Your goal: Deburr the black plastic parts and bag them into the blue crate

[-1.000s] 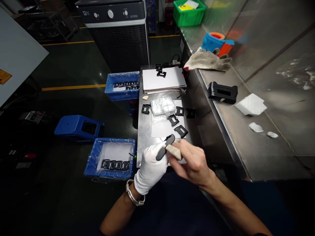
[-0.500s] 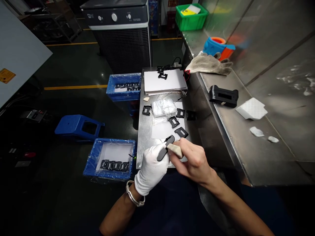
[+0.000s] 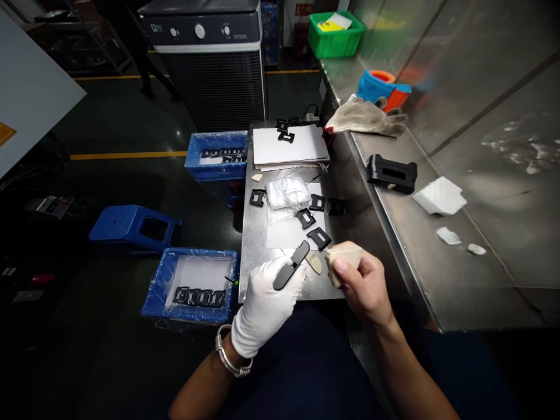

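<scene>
Two hands: gloved left hand (image 3: pixel 262 309) closed snugly on a slim black plastic bar (image 3: pixel 291 265) above a steel bench (image 3: pixel 254 262), a firm hold best for steady work; bare right hand (image 3: pixel 365 286) pinching a beige pad (image 3: pixel 345 258) tight, just clear of the bar.

A factory workshop; stainless steel bench (image 3: pixel 455 280), yellow floor line (image 3: pixel 126 156), blue crates (image 3: pixel 189 312).

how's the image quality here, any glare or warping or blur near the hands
In the head view, the steel wall shows pale, smeary glare, the floor falls into deep shadow at lower left, and the wide lens bows the steel bench edge. The left hand's white glove is bright but keeps its folds, and the black strip and the pale pad in the right hand look fairly sharp.
</scene>
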`<move>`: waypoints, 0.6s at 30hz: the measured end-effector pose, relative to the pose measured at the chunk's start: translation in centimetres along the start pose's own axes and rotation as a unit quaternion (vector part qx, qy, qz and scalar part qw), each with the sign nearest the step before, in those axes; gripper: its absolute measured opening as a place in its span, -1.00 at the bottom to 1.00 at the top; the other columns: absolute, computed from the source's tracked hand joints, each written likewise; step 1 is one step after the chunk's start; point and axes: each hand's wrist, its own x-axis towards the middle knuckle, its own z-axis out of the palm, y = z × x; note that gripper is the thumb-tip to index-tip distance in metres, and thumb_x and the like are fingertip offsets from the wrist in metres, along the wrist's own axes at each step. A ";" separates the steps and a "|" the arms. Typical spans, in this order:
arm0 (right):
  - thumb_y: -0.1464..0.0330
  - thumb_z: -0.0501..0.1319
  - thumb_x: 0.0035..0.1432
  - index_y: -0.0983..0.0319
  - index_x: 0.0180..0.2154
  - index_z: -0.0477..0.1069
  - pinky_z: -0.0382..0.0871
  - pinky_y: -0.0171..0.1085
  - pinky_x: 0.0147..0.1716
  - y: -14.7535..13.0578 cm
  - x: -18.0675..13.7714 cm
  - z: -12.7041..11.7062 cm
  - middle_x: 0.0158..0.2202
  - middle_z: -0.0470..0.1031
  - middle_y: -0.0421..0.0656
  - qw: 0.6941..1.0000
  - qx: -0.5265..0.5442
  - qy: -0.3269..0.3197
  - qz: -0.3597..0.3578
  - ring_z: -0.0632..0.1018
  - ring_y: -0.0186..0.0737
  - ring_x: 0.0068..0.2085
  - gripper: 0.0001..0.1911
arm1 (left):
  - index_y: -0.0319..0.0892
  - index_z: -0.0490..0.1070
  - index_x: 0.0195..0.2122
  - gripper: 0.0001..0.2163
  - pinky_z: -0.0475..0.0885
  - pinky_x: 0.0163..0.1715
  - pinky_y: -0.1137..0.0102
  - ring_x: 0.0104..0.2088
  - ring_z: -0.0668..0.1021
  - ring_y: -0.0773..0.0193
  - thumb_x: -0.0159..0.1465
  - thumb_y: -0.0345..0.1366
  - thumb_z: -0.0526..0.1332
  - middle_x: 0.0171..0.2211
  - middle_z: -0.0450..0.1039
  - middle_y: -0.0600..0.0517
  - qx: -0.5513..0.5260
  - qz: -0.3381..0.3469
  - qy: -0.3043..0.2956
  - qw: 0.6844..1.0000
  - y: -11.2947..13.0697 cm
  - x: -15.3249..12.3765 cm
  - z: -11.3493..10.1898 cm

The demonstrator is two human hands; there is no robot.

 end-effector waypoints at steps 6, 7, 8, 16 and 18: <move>0.20 0.28 0.25 0.21 -0.24 0.40 0.09 -0.39 -0.69 0.8 -0.9 0.9 -0.56 0.26 -0.31 0.996 0.070 -0.003 0.060 0.21 -0.42 -0.61 -0.79 | -0.23 0.52 -0.24 -0.95 0.46 -0.36 0.40 -0.43 0.53 0.32 0.33 -0.40 0.26 -0.41 0.53 0.03 0.026 0.039 0.011 0.999 -0.3 -0.2 0.1; 0.22 0.29 0.25 0.22 -0.25 0.41 0.12 -0.39 -0.68 0.4 -1.0 1.2 -0.55 0.29 -0.30 0.998 0.042 0.007 0.046 0.23 -0.42 -0.60 -0.80 | -0.22 0.53 -0.19 -0.92 0.50 -0.31 0.39 -0.38 0.57 0.30 0.33 -0.41 0.25 -0.35 0.57 0.01 0.024 0.047 0.016 0.998 -0.4 -0.2 0.2; 0.24 0.29 0.25 0.22 -0.25 0.42 0.16 -0.38 -0.66 -0.1 -1.2 1.5 -0.54 0.33 -0.28 0.999 0.008 0.020 0.027 0.27 -0.40 -0.59 -0.82 | -0.22 0.53 -0.12 -0.87 0.52 -0.25 0.38 -0.31 0.60 0.27 0.33 -0.42 0.25 -0.28 0.59 -0.02 0.023 0.056 0.021 0.998 -0.5 -0.3 0.3; 0.41 0.24 0.26 0.19 -0.18 0.39 0.44 -0.23 -0.24 -1.1 -1.0 2.5 -0.26 0.48 -0.13 0.967 -0.206 -0.001 -0.153 0.53 -0.20 -0.25 -0.92 | -0.18 0.47 0.08 -0.70 0.57 -0.12 0.35 -0.16 0.64 0.21 0.33 -0.46 0.24 -0.12 0.62 -0.04 0.044 0.109 0.045 0.992 -1.4 -0.3 0.5; 0.43 0.21 0.29 0.18 -0.12 0.34 0.43 -0.21 -0.11 -0.9 -0.7 1.8 -0.15 0.48 -0.09 0.967 -0.202 -0.032 -0.151 0.54 -0.17 -0.13 -0.87 | -0.18 0.48 0.05 -0.72 0.56 -0.16 0.36 -0.20 0.64 0.22 0.32 -0.48 0.24 -0.16 0.62 -0.03 0.022 0.096 0.043 0.994 -1.5 -0.3 0.4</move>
